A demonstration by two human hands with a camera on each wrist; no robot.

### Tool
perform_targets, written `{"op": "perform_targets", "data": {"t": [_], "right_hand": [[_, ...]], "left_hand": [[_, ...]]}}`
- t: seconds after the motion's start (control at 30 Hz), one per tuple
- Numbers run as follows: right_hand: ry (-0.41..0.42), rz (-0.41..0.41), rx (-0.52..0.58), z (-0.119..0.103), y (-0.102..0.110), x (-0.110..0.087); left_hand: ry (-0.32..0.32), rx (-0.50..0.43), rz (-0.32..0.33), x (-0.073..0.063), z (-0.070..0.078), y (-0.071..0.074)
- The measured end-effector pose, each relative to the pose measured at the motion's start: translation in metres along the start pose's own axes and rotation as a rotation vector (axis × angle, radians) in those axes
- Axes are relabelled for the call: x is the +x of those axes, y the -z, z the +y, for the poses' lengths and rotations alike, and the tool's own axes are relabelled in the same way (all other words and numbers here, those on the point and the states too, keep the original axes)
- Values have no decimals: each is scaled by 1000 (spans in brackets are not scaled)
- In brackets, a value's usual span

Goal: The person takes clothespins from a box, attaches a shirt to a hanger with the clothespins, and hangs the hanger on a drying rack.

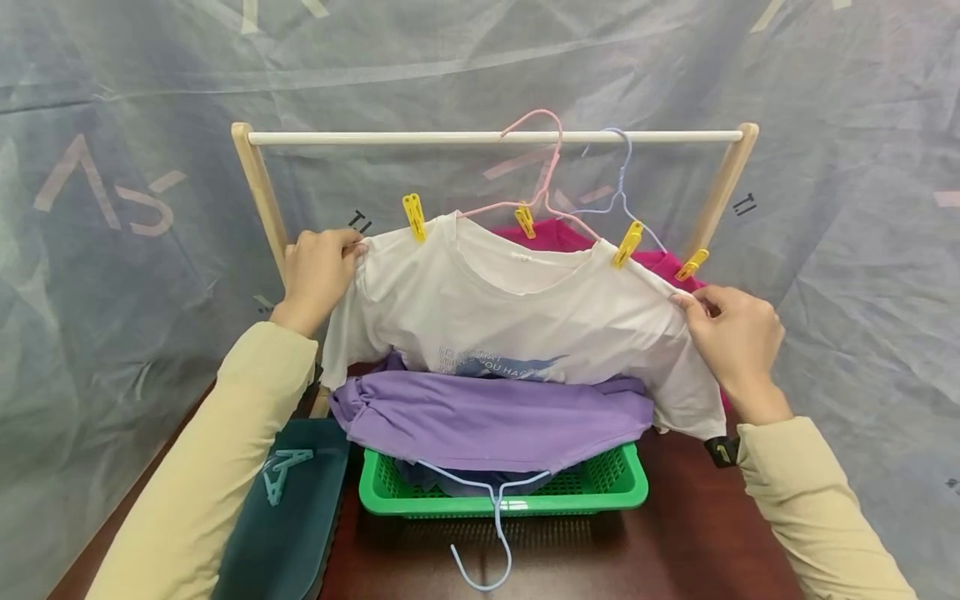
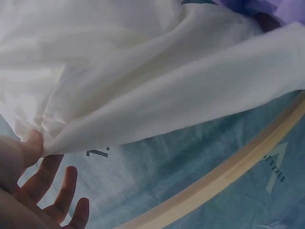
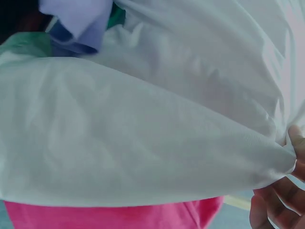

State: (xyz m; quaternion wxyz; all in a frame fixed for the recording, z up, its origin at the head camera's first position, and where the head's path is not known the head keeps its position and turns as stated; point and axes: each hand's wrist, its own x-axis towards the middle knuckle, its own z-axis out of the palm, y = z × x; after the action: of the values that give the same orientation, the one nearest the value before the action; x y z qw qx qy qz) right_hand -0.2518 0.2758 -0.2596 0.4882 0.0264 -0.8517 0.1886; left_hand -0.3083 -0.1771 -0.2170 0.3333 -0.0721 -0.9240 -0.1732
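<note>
A white T-shirt (image 1: 525, 308) with a blue print hangs by a pink hanger (image 1: 551, 167) from the white rail of a wooden-ended rack. Yellow clothespins (image 1: 627, 244) sit along its shoulders. My left hand (image 1: 318, 267) pinches the shirt at one shoulder between thumb and index finger; in the left wrist view its other fingers (image 2: 66, 193) are spread. At the opposite shoulder my right hand (image 1: 738, 337) pinches the cloth, which bunches at the thumb in the right wrist view. Behind it hangs a magenta garment (image 3: 114, 217) on a blue hanger (image 1: 621, 179).
Purple clothing (image 1: 495, 417) lies over a green basket (image 1: 502, 504) below the shirt, with another blue hanger (image 1: 498, 508) sticking out in front. To the left, teal clothespins (image 1: 281, 471) lie on a dark teal box (image 1: 307, 517). The rack's rail (image 1: 375, 138) spans the back.
</note>
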Motion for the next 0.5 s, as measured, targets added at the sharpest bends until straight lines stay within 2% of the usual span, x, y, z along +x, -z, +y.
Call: {"op": "perform_targets", "data": {"t": [0.27,0.5], "right_hand": [[-11,28,-15,-2,8,13],[-84,-17,-57,-1,9,17]], "left_hand": [[37,3,-34,19,10,2],[111,-43,-26,25,19,-3]]}}
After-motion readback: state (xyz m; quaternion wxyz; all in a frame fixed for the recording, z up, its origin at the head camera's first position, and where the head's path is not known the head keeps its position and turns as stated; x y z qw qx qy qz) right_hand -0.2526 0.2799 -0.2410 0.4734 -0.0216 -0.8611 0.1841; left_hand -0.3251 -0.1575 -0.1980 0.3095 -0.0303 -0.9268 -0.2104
